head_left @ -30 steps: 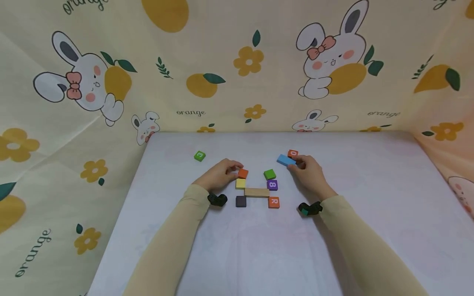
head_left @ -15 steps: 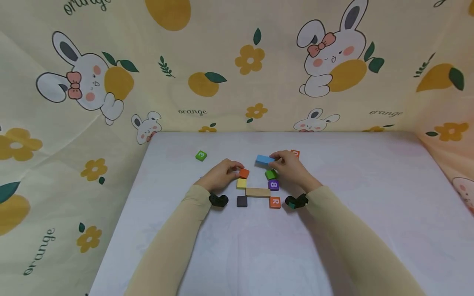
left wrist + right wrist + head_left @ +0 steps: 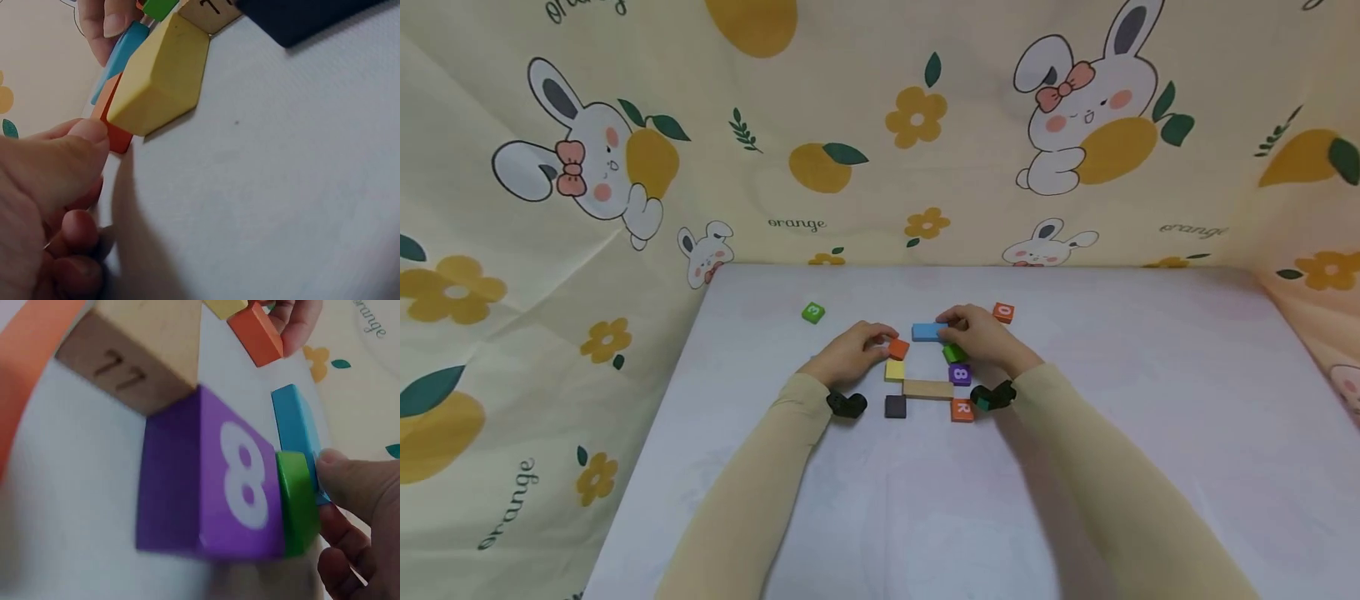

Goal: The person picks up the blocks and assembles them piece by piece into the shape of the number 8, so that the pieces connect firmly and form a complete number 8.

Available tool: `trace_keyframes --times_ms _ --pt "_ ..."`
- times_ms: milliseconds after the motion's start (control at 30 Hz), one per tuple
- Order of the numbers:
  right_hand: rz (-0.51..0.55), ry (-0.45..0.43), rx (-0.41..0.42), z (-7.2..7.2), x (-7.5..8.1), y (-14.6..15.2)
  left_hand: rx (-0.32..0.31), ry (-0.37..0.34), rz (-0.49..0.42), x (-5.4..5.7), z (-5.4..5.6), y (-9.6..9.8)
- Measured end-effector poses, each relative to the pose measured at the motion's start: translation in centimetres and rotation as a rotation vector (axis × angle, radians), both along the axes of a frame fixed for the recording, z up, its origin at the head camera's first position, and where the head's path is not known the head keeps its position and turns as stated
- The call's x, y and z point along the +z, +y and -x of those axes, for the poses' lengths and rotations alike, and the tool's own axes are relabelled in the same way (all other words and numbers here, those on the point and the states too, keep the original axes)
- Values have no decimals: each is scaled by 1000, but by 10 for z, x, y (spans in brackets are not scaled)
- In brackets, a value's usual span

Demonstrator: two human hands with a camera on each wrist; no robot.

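White table [image 3: 880,517] w/ two short rows of blks, wooden bar [image 3: 928,389] btwn; patterned cloth [image 3: 865,50] behind, rabbits & oranges printed on it. L hand [image 3: 848,353]: thumb & finger pinched on orange blk [image 3: 898,348], just past yellow blk [image 3: 895,371]. R hand [image 3: 981,335]: thumb & fingers clamped on blue blk [image 3: 927,332] at rows' far end, by green blk [image 3: 954,353]; touching or not, hard to tell.

Two long blocks: one wooden bar [image 3: 928,389] and, beyond it, one blue bar [image 3: 925,332]. Eight short: two orange blocks [image 3: 898,348], two green blocks [image 3: 812,312], one yellow block [image 3: 895,371], one purple block [image 3: 960,374] beyond the wooden bar; nearer, one black block [image 3: 895,407], one orange R block [image 3: 962,410].
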State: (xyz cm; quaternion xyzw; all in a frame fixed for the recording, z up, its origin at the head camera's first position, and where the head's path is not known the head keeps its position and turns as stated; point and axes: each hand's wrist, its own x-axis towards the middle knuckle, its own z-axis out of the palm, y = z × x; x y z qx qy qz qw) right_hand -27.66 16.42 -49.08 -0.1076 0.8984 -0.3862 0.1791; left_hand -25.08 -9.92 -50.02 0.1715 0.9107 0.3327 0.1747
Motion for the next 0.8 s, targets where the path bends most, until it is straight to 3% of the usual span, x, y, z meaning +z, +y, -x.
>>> trace_keyframes --times_ms 267,800 --pt "-30 45 -14 -2 -1 -9 20 -14 -18 0 -1 1" --pt "-9 34 3 -8 0 -4 48 -45 -30 3 -3 3"
